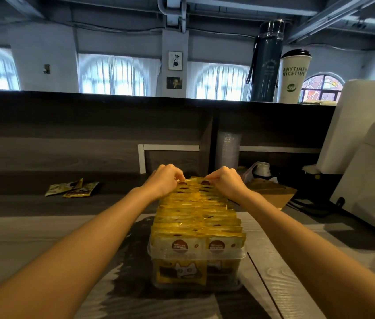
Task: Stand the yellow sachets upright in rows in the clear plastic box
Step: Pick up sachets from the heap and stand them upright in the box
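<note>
Head view: the clear plastic box [197, 256] sits on a grey wood-grain counter [44, 245], straight ahead between the two forearms. It is packed with yellow sachets [199, 217] standing upright in two rows side by side, running from the near wall to the far end; the front pair show brown round labels, and a cat drawing shows through the near wall. At the far end, the left hand [164, 180] and the right hand [225, 181] are both curled, fingertips pinched on the top edges of the last sachets, one hand at each row.

To the left, well apart from the box, a few loose sachets [72, 188] lie flat on the darker back part of the counter. To the right of the box lies a brown cardboard piece [271, 192], and beyond it a white machine [366, 157] fills the right edge. Behind rises a dark wooden partition [90, 125] with shelves. On its top ledge stand a dark blue bottle [266, 63] and a white paper cup [293, 77] with green lettering. Arched, curtained windows [113, 74] line the pale far wall under exposed ceiling beams.
</note>
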